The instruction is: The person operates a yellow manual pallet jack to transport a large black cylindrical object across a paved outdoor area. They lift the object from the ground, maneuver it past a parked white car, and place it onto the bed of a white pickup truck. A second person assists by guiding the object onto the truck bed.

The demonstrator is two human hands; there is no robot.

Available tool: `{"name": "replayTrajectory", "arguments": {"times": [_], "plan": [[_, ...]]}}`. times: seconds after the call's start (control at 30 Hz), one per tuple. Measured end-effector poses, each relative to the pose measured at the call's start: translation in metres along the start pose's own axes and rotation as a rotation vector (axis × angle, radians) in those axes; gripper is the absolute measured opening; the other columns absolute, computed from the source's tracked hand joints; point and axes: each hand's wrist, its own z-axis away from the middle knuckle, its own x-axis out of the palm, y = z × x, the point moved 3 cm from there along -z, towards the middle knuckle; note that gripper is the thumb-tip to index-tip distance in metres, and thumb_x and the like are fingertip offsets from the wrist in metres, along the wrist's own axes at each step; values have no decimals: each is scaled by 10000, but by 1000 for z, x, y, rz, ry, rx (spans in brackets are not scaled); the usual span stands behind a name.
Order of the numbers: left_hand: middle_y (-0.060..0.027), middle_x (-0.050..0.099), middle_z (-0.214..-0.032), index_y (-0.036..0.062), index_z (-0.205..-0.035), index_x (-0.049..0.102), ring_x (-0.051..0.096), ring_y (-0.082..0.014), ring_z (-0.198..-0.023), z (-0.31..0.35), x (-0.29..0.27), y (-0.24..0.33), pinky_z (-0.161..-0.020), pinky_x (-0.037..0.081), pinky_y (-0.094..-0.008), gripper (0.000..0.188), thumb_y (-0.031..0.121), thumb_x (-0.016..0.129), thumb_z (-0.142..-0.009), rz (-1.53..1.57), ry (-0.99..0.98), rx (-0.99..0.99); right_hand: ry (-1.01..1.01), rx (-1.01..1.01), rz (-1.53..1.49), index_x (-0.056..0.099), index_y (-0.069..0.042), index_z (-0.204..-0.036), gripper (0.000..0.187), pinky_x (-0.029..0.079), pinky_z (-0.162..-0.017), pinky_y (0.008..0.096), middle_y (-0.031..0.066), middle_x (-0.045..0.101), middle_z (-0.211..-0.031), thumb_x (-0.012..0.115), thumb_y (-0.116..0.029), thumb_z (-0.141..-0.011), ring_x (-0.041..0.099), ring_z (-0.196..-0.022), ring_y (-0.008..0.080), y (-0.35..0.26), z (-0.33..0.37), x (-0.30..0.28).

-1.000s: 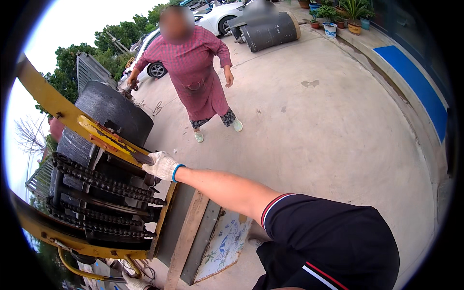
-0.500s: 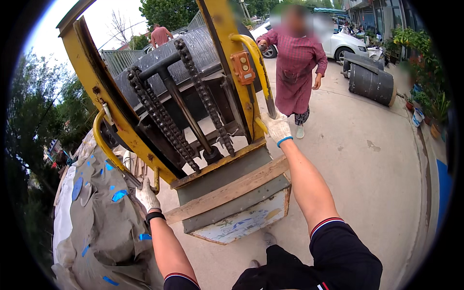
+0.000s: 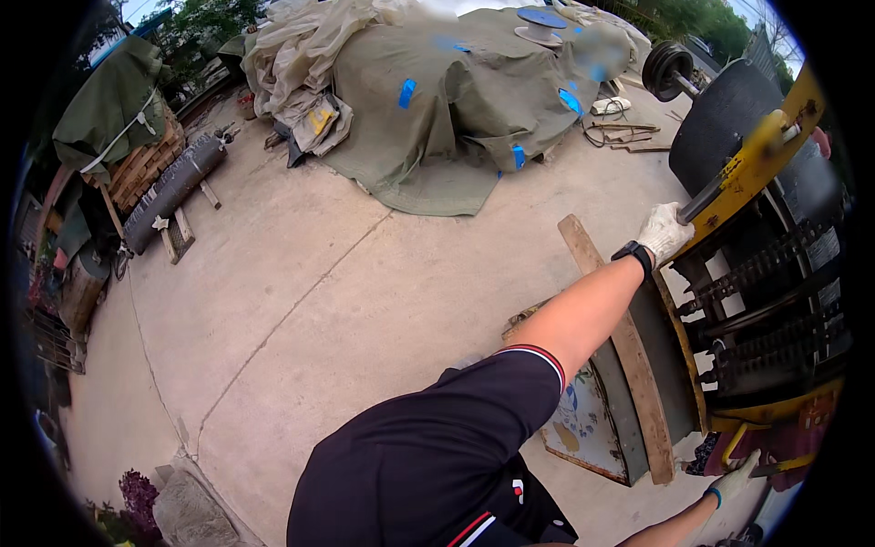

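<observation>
My left hand (image 3: 665, 233), in a whitish work glove with a dark band at the wrist, is wrapped round the grey bar of a handle (image 3: 705, 196) on a yellow-framed hand lift truck (image 3: 775, 159). At the lower right, my right hand (image 3: 736, 480), gloved with a blue cuff, grips the other yellow handle (image 3: 782, 466); its fingers show only in part. Between my arms sits the truck's grey box, with a wooden plank (image 3: 632, 369) along its top edge and a flower-patterned panel (image 3: 583, 415). Chains (image 3: 766, 273) run inside the frame, and a large dark roll (image 3: 725, 128) lies beyond it.
An olive tarpaulin (image 3: 410, 118) with blue patches covers a heap ahead. A blue-topped spool (image 3: 540, 25) lies on it. Thin rods (image 3: 633, 137) lie beside it. To the left are a dark roller (image 3: 173, 196) and stacked bricks (image 3: 141, 164). Cracks cross the concrete (image 3: 301, 301).
The view has swung left, so the lift truck now stands at the right edge. The tarpaulin heap has come to the middle. Both hands stay at the handles.
</observation>
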Motion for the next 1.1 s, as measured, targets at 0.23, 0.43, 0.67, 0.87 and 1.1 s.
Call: {"name": "replayTrajectory", "arguments": {"times": [0.23,0.43,0.67,0.87,1.1], "plan": [[-10,616,-713,-1,-908,638,536,-83,-633,-7,0,-11,-574,447,-269,214,185,725,-847,229,-115,-62,70,18,43,569,-114,-824,230,283,-450,264,-58,351,-559,674,-287,-933,346,-455,64,-2,-5,33],[-3,592,-663,8,-863,631,523,-66,-559,-7,32,-21,-518,436,-255,229,207,745,-857,150,-163,-99,270,0,44,644,-81,-838,225,347,-435,267,-4,580,-635,718,-289,-883,493,-495,71,-17,-16,13],[-20,586,-639,8,-865,602,553,-91,-531,4,13,19,-493,457,-247,181,145,719,-868,111,-151,-122,342,96,45,605,-74,-792,196,344,-442,279,-56,466,-591,706,-218,-879,423,-524,56,-21,-17,25],[-25,509,-562,8,-781,549,479,-123,-400,3,15,-10,-385,391,-272,173,99,673,-860,76,174,-19,358,102,69,577,-56,-745,250,417,-453,294,-8,517,-590,698,-237,-867,515,-510,91,-10,-16,27],[10,462,-580,46,-728,497,408,-83,-423,1,29,-8,-396,309,-259,201,90,649,-852,139,199,5,299,149,-51,620,-42,-798,210,444,-524,281,-10,597,-679,698,-215,-887,534,-596,72,-39,-14,25]]}}
